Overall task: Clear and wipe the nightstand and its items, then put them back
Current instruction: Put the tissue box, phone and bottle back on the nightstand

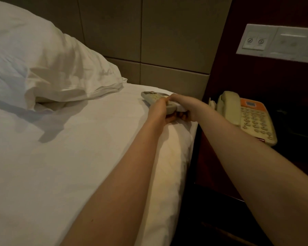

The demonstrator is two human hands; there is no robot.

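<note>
Fingers [172, 116] of my left hand [159, 110] curl beneath the remote control [151, 95] with the thumb on top, clamped on its near end. My right hand [182, 106] closes on the same end from the opposite side, its fingers tucked under, and the two hands touch. The remote control is at the corner of the white bed sheet [78, 157], left of the telephone [247, 118] and near it; I cannot tell whether it rests on the sheet. The telephone stands on the dark nightstand [295, 121]. Far left of the telephone lies a pillow [43, 59]; above the telephone, a wall switch panel [277, 41].
</note>
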